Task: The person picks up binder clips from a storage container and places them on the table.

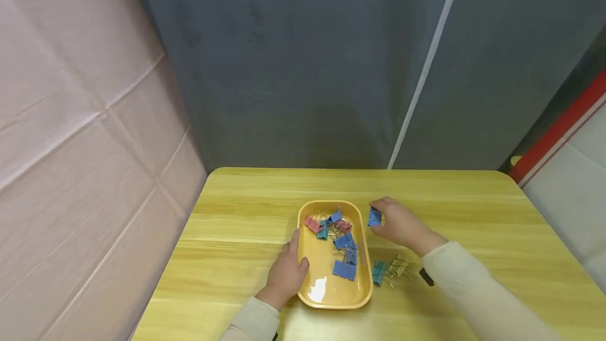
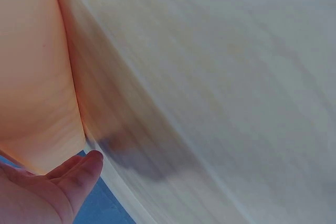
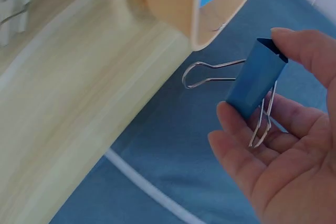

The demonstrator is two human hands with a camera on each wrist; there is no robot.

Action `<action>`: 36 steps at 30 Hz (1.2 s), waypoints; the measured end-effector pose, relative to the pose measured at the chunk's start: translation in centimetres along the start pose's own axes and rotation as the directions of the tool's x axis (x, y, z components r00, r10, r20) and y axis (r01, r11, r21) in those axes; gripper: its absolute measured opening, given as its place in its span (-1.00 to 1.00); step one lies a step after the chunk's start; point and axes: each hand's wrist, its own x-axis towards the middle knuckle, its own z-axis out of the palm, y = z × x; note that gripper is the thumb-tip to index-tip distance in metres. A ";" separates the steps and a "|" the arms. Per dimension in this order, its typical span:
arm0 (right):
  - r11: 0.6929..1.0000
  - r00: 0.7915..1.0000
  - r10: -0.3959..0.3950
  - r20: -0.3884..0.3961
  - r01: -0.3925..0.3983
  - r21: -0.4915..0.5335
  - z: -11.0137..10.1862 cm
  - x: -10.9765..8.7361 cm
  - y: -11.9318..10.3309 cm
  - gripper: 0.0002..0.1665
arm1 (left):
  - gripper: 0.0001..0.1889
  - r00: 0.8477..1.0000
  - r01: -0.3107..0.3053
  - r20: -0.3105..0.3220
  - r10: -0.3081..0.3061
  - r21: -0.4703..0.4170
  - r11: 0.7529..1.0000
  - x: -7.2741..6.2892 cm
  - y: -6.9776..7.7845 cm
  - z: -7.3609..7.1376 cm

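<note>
A blue binder clip point(image 3: 257, 77) is pinched by its ends between the thumb and fingers of my right hand point(image 1: 401, 228), just right of the tray. Its wire handles stick out to both sides in the right wrist view. My left hand point(image 1: 286, 272) rests against the left side of a yellow-orange tray point(image 1: 312, 299), fingers along the outer wall and thumb at the rim. Inside the tray lie several binder clips: a pink clip point(image 1: 313, 223), a teal clip point(image 1: 323, 230) and blue clips, one of them a blue clip point(image 1: 344, 270) near the right wall.
On the table point(image 1: 227, 225), right of the tray, lie a teal binder clip point(image 1: 379, 272) and a yellowish clip point(image 1: 399, 266), with a small black object point(image 1: 426, 277) by the right sleeve. A dark curtain point(image 1: 293, 67) hangs behind the table's far edge; a pale cloth point(image 1: 85, 146) hangs at left.
</note>
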 end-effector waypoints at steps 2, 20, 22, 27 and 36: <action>1.000 1.000 0.014 0.007 -0.014 -0.005 -0.1 -0.4 0.5 -0.31 | -0.28 1.000 0.002 0.000 -0.002 0.001 1.000 0.0 0.0 0.0; 0.990 0.989 0.140 0.055 -0.138 -0.039 0.6 -2.9 4.2 -0.33 | -0.27 1.000 0.000 -0.003 0.000 0.013 1.000 0.1 -0.7 0.0; 0.988 0.987 0.151 0.054 -0.149 -0.036 0.8 -3.0 4.5 -0.33 | -0.27 1.000 0.001 -0.003 -0.001 0.012 1.000 0.1 -0.8 0.0; 0.987 0.986 0.158 0.046 -0.157 -0.038 1.1 -3.2 5.1 -0.33 | -0.27 1.000 0.007 -0.001 -0.007 0.017 1.000 0.3 -0.8 0.0; 0.981 0.980 0.194 0.052 -0.193 -0.030 1.5 -3.9 6.2 -0.36 | -0.27 1.000 0.000 -0.002 0.000 0.016 1.000 0.3 -0.8 -0.1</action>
